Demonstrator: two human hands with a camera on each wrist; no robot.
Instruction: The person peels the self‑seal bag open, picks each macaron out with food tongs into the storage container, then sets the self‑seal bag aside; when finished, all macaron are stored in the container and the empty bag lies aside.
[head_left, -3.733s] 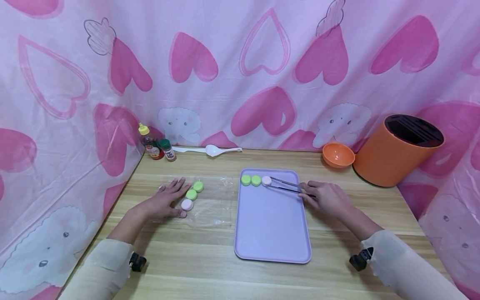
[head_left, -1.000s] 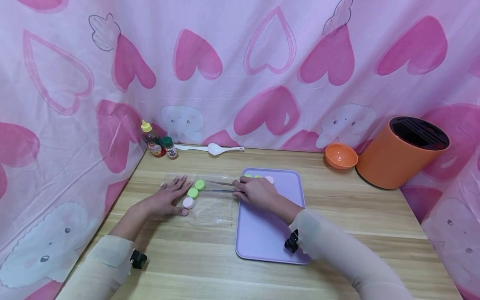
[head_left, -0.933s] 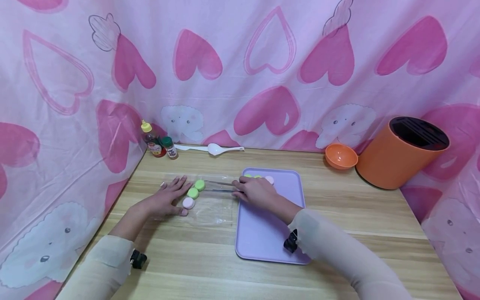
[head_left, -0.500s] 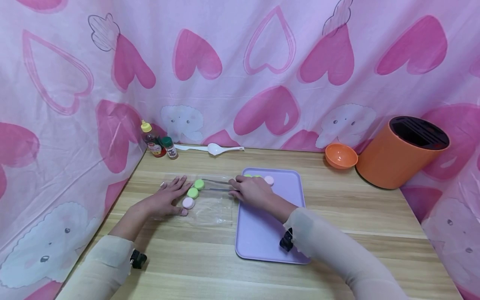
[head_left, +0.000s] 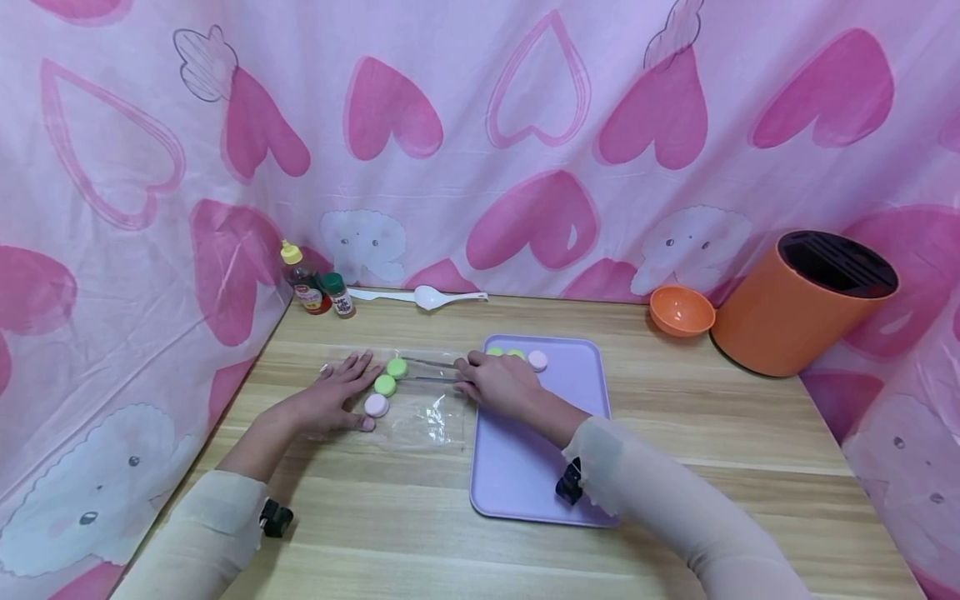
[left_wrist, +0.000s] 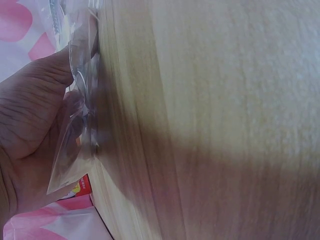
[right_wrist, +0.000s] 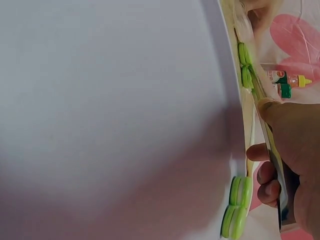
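Note:
My left hand [head_left: 337, 400] rests with spread fingers on a clear plastic bag [head_left: 431, 429], just left of a slanted row of macarons. That row has a green macaron [head_left: 397, 367] at the far end, another green macaron [head_left: 385, 385], and a pale pink macaron [head_left: 377, 406] nearest me. My right hand [head_left: 498, 385], over the tray's left edge, grips metal tongs [head_left: 431, 362]. Their tips point left at the far green macaron; whether they pinch it cannot be told. In the left wrist view the plastic bag [left_wrist: 82, 112] bunches against the palm.
A lilac tray [head_left: 540, 475] holds a pale pink macaron [head_left: 537, 361] and two green ones, partly hidden by my hand. Behind are a sauce bottle [head_left: 306, 283], a spice jar [head_left: 339, 297] and a white spoon [head_left: 431, 298]. An orange bowl [head_left: 682, 312] stands beside an orange knife block [head_left: 787, 317].
My right hand has carried the tongs left from the pale macaron on the tray to the macarons on the bag, recently creeping slightly further left. The left hand stays in place.

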